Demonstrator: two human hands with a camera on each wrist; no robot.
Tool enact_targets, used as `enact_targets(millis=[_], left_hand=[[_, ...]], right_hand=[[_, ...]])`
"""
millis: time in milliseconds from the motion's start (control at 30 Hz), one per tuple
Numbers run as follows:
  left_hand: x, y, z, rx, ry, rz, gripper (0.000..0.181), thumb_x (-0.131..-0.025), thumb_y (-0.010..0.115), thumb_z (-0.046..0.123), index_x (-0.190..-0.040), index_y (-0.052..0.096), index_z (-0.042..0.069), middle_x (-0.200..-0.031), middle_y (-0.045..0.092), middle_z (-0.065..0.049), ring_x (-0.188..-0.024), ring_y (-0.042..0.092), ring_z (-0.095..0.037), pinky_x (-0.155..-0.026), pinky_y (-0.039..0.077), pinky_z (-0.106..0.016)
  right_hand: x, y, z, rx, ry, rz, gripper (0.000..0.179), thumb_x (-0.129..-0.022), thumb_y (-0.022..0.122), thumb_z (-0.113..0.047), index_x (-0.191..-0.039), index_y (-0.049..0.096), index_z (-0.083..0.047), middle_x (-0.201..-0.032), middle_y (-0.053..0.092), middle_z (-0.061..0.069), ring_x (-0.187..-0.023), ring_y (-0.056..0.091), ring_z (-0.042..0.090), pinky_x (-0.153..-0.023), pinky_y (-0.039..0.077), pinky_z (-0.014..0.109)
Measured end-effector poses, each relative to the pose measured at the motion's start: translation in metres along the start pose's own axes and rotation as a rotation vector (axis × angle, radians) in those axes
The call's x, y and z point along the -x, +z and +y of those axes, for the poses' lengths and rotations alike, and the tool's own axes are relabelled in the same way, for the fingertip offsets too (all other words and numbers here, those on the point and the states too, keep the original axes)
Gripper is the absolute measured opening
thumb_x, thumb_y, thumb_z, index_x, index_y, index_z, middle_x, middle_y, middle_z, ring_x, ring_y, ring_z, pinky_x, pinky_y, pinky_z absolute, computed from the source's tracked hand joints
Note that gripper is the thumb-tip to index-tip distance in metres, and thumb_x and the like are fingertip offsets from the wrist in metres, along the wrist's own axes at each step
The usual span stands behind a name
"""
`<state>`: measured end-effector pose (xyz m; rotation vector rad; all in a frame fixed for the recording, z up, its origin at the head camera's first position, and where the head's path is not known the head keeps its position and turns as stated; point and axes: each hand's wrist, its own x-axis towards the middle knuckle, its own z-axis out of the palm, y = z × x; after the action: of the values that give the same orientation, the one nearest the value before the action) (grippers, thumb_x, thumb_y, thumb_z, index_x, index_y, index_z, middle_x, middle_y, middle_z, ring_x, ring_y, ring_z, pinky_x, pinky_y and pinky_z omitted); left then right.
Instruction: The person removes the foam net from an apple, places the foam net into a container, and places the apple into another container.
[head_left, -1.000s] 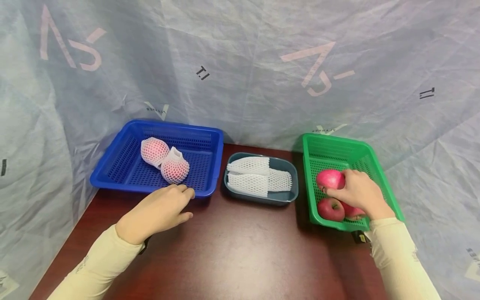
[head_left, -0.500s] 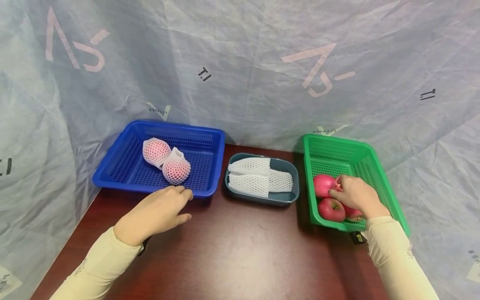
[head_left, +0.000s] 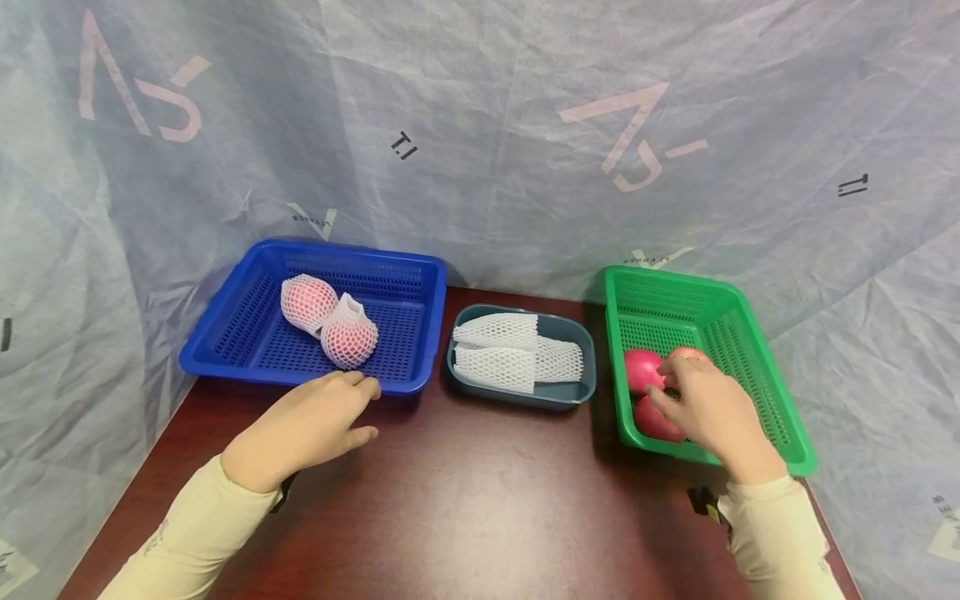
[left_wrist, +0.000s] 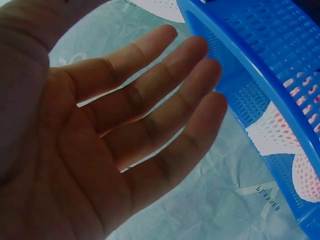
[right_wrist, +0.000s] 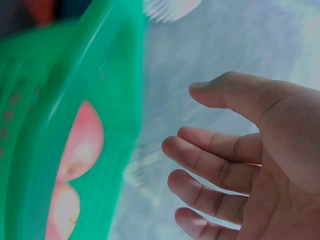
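Over the front of the green basket point(head_left: 783, 417), my right hand point(head_left: 716, 412) holds nothing; its fingers are loosely bent and apart in the right wrist view. Below and beside it lie a red apple point(head_left: 642, 372) by the left wall, another apple point(head_left: 658, 419) in the front corner, and a paler apple point(head_left: 688, 353) partly hidden by the hand. My left hand point(head_left: 307, 429) hovers at the front rim of the blue basket point(head_left: 262, 377), palm bare and fingers relaxed in the left wrist view. Inside that basket sit two apples in white foam nets, one netted apple point(head_left: 309, 302) behind the other netted apple point(head_left: 349, 335).
Between the baskets stands a dark grey-blue tray point(head_left: 558, 398) with several white foam net sleeves point(head_left: 495, 369). Everything rests on a brown wooden table point(head_left: 480, 500). A grey printed cloth point(head_left: 487, 167) hangs behind and at both sides.
My right hand has lowered the apple into the green basket's left side, let go of it and drawn back slightly toward me. The left hand stays nearly still.
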<state>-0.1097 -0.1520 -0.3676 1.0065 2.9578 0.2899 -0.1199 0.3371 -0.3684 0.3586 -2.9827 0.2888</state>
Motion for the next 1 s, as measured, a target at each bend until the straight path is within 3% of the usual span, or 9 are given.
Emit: enact_targets(millis=[167, 333, 567, 867, 1000], left_hand=[[0.000, 0.001, 0.000, 0.007, -0.001, 0.003, 0.036, -0.078, 0.084, 0.024, -0.101, 0.067, 0.003, -0.090, 0.063, -0.006, -0.082, 0.064, -0.023, -0.076, 0.053, -0.040], [-0.001, 0.003, 0.000, 0.007, 0.006, 0.008, 0.035, -0.078, 0.085, 0.024, -0.100, 0.067, 0.003, -0.090, 0.062, -0.006, -0.080, 0.063, -0.022, -0.075, 0.053, -0.040], [-0.002, 0.004, 0.000, -0.012, 0.007, 0.015, 0.035, -0.079, 0.084, 0.025, -0.100, 0.067, 0.002, -0.089, 0.062, -0.006, -0.079, 0.063, -0.023, -0.073, 0.053, -0.040], [-0.008, 0.000, -0.004, -0.044, 0.084, 0.085, 0.016, -0.080, 0.077, 0.012, -0.091, 0.066, 0.007, -0.079, 0.057, -0.003, -0.069, 0.060, -0.020, -0.062, 0.052, -0.039], [-0.018, -0.002, -0.013, -0.062, 0.087, 0.077, 0.015, -0.080, 0.078, 0.012, -0.090, 0.067, 0.009, -0.078, 0.055, -0.001, -0.069, 0.059, -0.019, -0.062, 0.052, -0.040]], right_hand=[[0.016, 0.003, -0.039, 0.040, -0.093, 0.147, 0.027, -0.082, 0.076, -0.025, -0.095, 0.064, -0.005, -0.080, 0.061, 0.006, -0.068, 0.059, 0.026, -0.055, 0.048, 0.045], [0.032, 0.009, -0.067, 0.034, -0.214, 0.207, 0.029, -0.078, 0.077, -0.026, -0.096, 0.067, -0.006, -0.086, 0.066, 0.005, -0.081, 0.062, 0.027, -0.066, 0.050, 0.045], [0.040, 0.016, -0.081, -0.003, -0.242, 0.199, 0.027, -0.076, 0.079, -0.023, -0.094, 0.065, -0.007, -0.079, 0.064, 0.000, -0.084, 0.057, 0.026, -0.085, 0.042, 0.042], [0.044, 0.026, -0.084, 0.010, -0.184, 0.108, 0.029, -0.079, 0.081, -0.028, -0.099, 0.068, -0.013, -0.087, 0.066, -0.004, -0.078, 0.062, 0.021, -0.067, 0.049, 0.040], [0.045, 0.027, -0.083, 0.008, -0.175, 0.067, 0.029, -0.080, 0.081, -0.029, -0.101, 0.067, -0.014, -0.086, 0.065, -0.006, -0.078, 0.062, 0.020, -0.069, 0.049, 0.040]])
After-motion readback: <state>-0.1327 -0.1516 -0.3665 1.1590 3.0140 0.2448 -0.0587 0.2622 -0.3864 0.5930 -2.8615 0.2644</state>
